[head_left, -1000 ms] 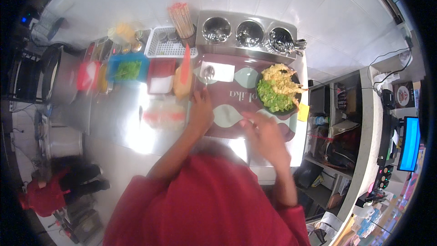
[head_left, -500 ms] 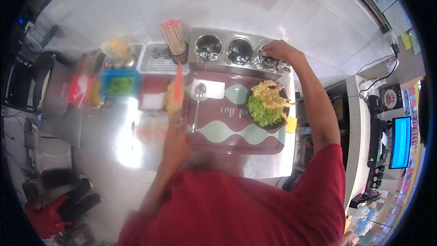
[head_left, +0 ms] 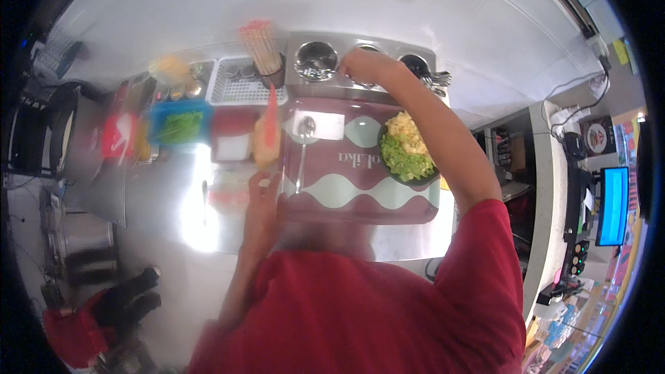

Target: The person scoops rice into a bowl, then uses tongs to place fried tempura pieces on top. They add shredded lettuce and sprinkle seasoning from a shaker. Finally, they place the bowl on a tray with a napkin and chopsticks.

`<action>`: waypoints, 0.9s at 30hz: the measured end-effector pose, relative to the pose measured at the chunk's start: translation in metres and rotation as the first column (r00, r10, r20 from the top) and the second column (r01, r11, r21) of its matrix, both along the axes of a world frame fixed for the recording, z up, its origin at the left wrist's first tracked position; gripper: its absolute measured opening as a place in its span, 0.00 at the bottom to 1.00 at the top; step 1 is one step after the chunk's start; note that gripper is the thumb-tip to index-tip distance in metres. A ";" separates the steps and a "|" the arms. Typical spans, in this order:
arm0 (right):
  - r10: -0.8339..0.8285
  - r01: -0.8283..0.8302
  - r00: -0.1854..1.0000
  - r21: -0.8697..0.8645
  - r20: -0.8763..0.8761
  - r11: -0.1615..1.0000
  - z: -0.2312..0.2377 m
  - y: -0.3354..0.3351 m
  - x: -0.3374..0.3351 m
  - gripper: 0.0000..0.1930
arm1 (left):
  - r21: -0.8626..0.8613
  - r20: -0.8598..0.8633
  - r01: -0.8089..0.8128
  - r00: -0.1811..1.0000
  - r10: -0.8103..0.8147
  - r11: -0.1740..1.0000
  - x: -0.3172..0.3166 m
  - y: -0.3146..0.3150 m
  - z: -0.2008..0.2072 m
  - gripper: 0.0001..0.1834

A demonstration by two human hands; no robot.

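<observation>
My right hand (head_left: 367, 67) is over the middle cup of a metal cutlery holder (head_left: 357, 91), fingers curled down; what they grip is hidden. Forks and spoons (head_left: 436, 80) stick out of its right cup, and more cutlery (head_left: 317, 69) lies in the left one. Beside the left edge of the maroon and mint tray (head_left: 360, 215), my left hand (head_left: 262, 197) has its thumb and forefinger apart. On the tray, a long metal spoon (head_left: 302, 156) lies partly over a white napkin (head_left: 328, 126). A dark bowl of chopped lettuce (head_left: 405, 159) and golden fried food (head_left: 402, 128) is partly covered by my right forearm.
Left of the holder, a cup of paper-tipped chopsticks (head_left: 262, 52) stands by a white basket (head_left: 235, 90). A blue container of greens (head_left: 181, 127) sits farther left. At right are a counter (head_left: 554, 201) and a screen (head_left: 612, 206). Another person (head_left: 76, 336) is at lower left.
My right hand has moved left from the right cup to the middle one, and its forearm now covers part of the bowl. My left hand stays near the tray's left edge.
</observation>
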State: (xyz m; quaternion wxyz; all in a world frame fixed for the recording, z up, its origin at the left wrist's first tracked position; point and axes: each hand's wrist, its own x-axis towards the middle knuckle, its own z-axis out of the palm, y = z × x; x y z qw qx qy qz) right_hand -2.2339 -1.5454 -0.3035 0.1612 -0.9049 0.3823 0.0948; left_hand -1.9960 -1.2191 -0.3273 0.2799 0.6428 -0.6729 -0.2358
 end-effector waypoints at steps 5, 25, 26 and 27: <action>0.163 -0.155 0.977 -0.067 0.137 0.986 -0.002 -0.004 -0.014 0.07 | 0.040 -0.042 -0.042 0.998 0.043 0.998 0.013 0.011 -0.013 0.23; 0.158 0.172 0.585 -0.312 0.795 0.934 0.030 0.262 0.044 0.14 | 0.217 -0.900 0.406 -0.270 0.343 0.888 -0.040 -0.054 0.055 0.21; 0.066 0.318 0.547 -0.280 0.835 0.906 0.001 0.285 0.053 0.16 | 0.244 -0.920 0.437 -0.177 0.349 0.865 -0.040 -0.055 0.051 0.21; 0.004 0.438 0.487 -0.248 0.873 0.864 -0.021 0.303 0.060 0.17 | 0.267 -0.939 0.442 -0.082 0.335 0.856 -0.038 -0.052 0.047 0.20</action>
